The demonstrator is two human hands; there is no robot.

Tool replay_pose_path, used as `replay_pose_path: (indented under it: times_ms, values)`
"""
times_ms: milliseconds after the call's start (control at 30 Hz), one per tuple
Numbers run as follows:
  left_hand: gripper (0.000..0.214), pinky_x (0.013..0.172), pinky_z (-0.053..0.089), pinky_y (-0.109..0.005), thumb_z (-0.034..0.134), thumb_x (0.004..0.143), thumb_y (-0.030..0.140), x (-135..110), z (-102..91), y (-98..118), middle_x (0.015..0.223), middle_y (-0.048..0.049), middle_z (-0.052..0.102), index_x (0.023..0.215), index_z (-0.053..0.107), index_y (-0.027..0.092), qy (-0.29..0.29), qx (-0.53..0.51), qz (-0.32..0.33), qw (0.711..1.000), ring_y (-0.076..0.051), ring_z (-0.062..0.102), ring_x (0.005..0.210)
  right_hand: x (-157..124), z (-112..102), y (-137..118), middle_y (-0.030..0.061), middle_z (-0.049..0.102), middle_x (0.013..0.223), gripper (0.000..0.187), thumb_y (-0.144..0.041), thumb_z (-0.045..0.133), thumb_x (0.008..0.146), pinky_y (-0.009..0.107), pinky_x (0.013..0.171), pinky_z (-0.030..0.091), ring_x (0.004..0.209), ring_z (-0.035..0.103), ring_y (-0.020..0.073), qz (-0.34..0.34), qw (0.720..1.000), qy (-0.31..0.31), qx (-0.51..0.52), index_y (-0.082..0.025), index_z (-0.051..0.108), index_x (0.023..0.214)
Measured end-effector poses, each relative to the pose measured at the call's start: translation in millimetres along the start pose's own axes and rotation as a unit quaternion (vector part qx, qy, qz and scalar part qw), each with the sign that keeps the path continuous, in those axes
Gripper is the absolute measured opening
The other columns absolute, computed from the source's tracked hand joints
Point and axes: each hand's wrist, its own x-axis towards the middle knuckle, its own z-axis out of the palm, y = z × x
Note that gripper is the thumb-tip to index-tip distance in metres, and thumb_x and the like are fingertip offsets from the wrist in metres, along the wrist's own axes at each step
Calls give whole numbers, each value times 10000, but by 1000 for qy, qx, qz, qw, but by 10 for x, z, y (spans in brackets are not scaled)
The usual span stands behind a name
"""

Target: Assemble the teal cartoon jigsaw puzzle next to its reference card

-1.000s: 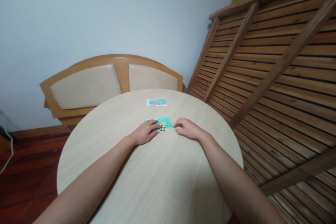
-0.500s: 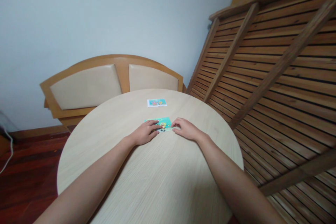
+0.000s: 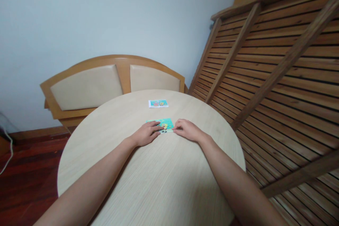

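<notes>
A turquoise picture card [image 3: 166,126] with a yellow cartoon figure lies flat on the round table. My left hand [image 3: 146,133] rests over the card's left side, its fingers stretched out and covering part of the picture. At the card's right edge, my right hand [image 3: 186,129] is closed, with thumb and index finger pinched on the border. Farther back lies a second picture card [image 3: 159,103] with a white border, showing a pink and a yellow figure; neither hand touches it.
The pale wooden table [image 3: 111,169] carries both cards. Behind it stands a wooden headboard [image 3: 123,74] with cream panels against the wall. A slatted wooden frame [image 3: 265,77] leans close along the right. At far left, a white cable [image 3: 11,152] hangs over the reddish floor.
The fingertips of my right hand have drawn together at the card's right edge. My left hand and both cards look the same.
</notes>
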Motion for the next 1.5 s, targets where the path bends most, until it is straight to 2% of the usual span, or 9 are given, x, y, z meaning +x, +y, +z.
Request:
replay_pose_path:
  times_ms: [200, 400, 567, 667, 967, 1233, 1367, 1500]
  values:
    - [390, 1094, 404, -490, 394, 1021, 353, 0, -7, 20, 1426, -126, 521, 1357, 578, 278, -12, 2, -9, 1000, -278, 487, 1323, 1, -1, 11, 60, 703, 1011, 113, -238, 669, 857, 315, 908, 462, 963, 629, 193, -21, 1000, 3, 2, -202, 745, 932]
    - [391, 1112, 386, -478, 391, 1023, 352, 2, 1, 22, 1433, -115, 516, 1360, 573, 278, -17, -2, -1, 1000, -270, 475, 1335, -21, -24, 41, 86, 689, 1130, 313, -313, 695, 842, 347, 970, 455, 1045, 618, 217, -18, 1000, 10, -6, -186, 709, 1128]
    - [390, 1109, 383, -501, 399, 1020, 348, 9, -22, 42, 1445, -109, 506, 1372, 557, 292, -27, -1, -2, 1000, -275, 469, 1341, -42, -25, 49, 91, 664, 1182, 318, -332, 681, 847, 364, 1025, 430, 1105, 592, 227, -17, 1000, -3, -21, -198, 726, 1131]
    - [395, 1101, 389, -516, 396, 1019, 334, 16, -43, 65, 1448, -122, 501, 1374, 557, 276, -36, 8, -4, 999, -287, 470, 1340, -41, -32, 15, 94, 662, 1171, 344, -345, 669, 850, 366, 1020, 434, 1105, 582, 235, -12, 999, -10, -36, -194, 718, 1156]
    - [390, 1105, 399, -464, 404, 1016, 348, 20, -16, 36, 1431, -124, 519, 1350, 584, 257, -23, 9, 14, 1000, -267, 488, 1326, 7, -116, -172, 111, 693, 1084, 339, -374, 623, 876, 343, 955, 430, 1049, 600, 245, -6, 990, -50, -128, -174, 716, 1133]
    - [417, 1118, 403, -445, 428, 1001, 389, 24, 1, 50, 1407, -120, 546, 1359, 559, 218, -4, -26, 1, 1000, -262, 493, 1320, 17, -121, -226, 101, 701, 1060, 320, -366, 596, 889, 314, 897, 429, 998, 625, 235, 4, 986, -63, -152, -182, 723, 1118]
    - [504, 1153, 383, -400, 448, 981, 482, -4, -37, -49, 1403, -142, 546, 1359, 544, 163, 20, -52, -24, 998, -253, 482, 1333, 4, -124, -219, 107, 690, 1065, 310, -360, 589, 898, 314, 905, 430, 995, 622, 228, -7, 988, -56, -143, -176, 724, 1108]
    - [593, 1150, 382, -448, 456, 950, 568, -89, -147, -259, 1414, -169, 530, 1331, 568, 128, 41, -35, -75, 996, -292, 485, 1328, -11, -137, -183, 108, 686, 1075, 288, -360, 599, 895, 334, 922, 437, 1019, 613, 238, -16, 989, -55, -138, -177, 729, 1075]
